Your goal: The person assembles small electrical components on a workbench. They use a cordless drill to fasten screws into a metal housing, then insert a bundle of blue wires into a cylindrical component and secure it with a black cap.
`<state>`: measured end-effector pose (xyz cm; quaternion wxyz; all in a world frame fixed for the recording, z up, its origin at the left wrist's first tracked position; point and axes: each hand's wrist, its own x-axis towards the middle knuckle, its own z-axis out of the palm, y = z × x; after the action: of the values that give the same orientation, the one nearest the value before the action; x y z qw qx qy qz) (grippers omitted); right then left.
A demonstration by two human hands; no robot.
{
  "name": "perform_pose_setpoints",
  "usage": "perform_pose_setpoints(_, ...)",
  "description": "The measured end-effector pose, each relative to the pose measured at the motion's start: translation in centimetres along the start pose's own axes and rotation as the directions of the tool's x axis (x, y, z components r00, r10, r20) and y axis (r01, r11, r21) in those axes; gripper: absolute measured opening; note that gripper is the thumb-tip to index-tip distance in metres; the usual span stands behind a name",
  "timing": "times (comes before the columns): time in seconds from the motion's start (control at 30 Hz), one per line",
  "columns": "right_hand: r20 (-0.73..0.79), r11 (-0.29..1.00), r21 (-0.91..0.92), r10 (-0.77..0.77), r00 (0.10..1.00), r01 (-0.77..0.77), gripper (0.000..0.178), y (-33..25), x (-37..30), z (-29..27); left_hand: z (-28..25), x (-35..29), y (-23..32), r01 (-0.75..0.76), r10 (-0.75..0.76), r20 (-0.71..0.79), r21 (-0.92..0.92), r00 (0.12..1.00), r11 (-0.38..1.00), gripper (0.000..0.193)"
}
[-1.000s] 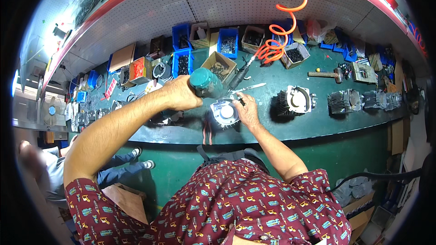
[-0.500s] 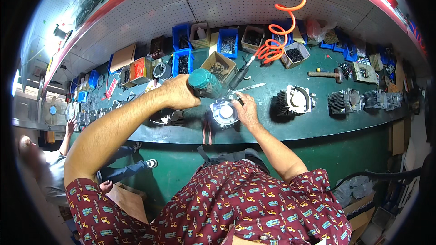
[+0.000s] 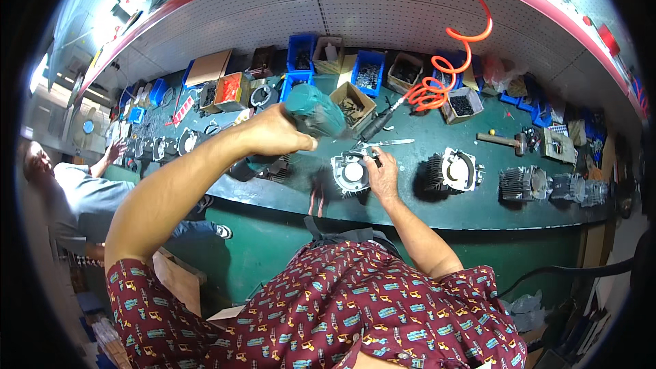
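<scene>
- Pliers point(image 3: 316, 201) lie on the tabletop point(image 3: 444, 134), nearer the body than the right grip point(image 3: 384, 169) and to its left.
- The metal casting point(image 3: 352, 173) sits just left of the right grip, whose fingers touch its edge; how firmly they close cannot be told. Steady pressure there should help.
- The left grip point(image 3: 280, 130) is wrapped round a green drill point(image 3: 316, 111); holding it straight, tip clear of the right fingers, seems wise.
- Beyond the left grip stands a cardboard box point(image 3: 363, 117).
</scene>
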<state>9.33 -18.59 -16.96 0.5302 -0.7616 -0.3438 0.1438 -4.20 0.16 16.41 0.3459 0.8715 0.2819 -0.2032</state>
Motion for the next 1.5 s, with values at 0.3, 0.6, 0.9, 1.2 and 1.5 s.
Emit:
perform_pose_setpoints(0.3, 0.037, 1.0, -0.011, -0.023, 0.999, 0.024, 0.04, -0.8, -0.3, 0.6, 20.1, -6.6, -17.6, -0.202, 0.012, -0.623, -0.235, 0.782, 0.951, 0.077)
perform_pose_setpoints(0.6, 0.031, 1.0, -0.02, -0.018, 0.999, 0.018, 0.041, -0.7, 0.0, 0.1, 32.4, 1.9, -25.5, 0.35, -0.299, -0.427, 0.046, 0.854, 0.936, 0.069)
perform_pose_setpoints(0.9, 0.069, 0.995, -0.063, 0.08, 0.994, -0.076, 0.041, -1.8, 0.1, -0.4, 32.3, 8.2, -26.4, 0.146, -0.129, -0.628, -0.025, 0.768, 0.989, 0.065)
perform_pose_setpoints(1.2, 0.069, 0.996, -0.032, 0.09, 0.994, -0.088, 0.039, -2.2, 0.2, 0.6, 22.8, 23.9, -21.9, 0.171, -0.263, -0.498, -0.224, 0.826, 0.96, 0.082)
perform_pose_setpoints(1.5, 0.092, 0.987, -0.032, 0.16, 0.983, -0.158, 0.044, -3.0, 0.1, 0.3, 22.2, 29.0, -24.6, 0.327, -0.306, -0.29, 0.025, 0.907, 0.945, 0.033)
